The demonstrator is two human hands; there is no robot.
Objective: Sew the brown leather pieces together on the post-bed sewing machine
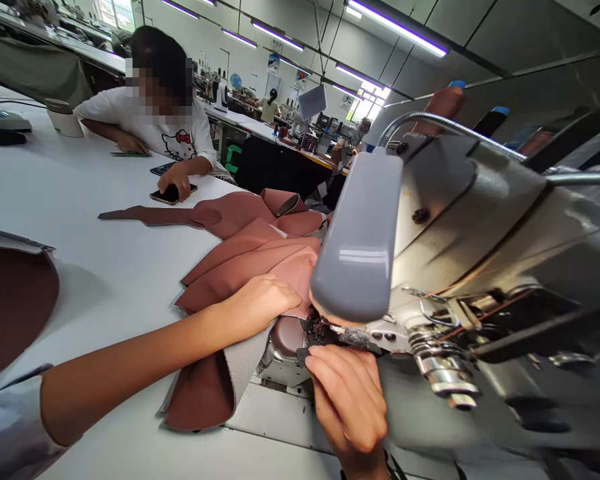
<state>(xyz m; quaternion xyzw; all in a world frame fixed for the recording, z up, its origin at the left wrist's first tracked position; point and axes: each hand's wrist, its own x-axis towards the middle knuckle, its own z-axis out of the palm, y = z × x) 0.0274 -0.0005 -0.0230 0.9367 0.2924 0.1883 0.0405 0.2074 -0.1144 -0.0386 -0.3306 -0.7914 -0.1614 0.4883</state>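
Note:
Reddish-brown padded material (260,260) lies in folds on the white table and reaches up to the sewing machine (445,220). My left hand (267,303) rests on it with the fingers together, pressing or gripping the material just left of the needle area. My right hand (350,393) is closed at the front of the machine, its fingertips on a small dark grey piece (304,357). A grey lamp head (363,233) hangs over the stitching spot and hides part of it. Below the fabric shows the machine's small metal bed (287,337).
Another brown piece (15,300) lies at the left edge of the white table (105,260). Across the table a person (180,137) touches a phone (173,194); a paper cup (64,119) stands nearby. Thread cones (443,107) stand behind the machine.

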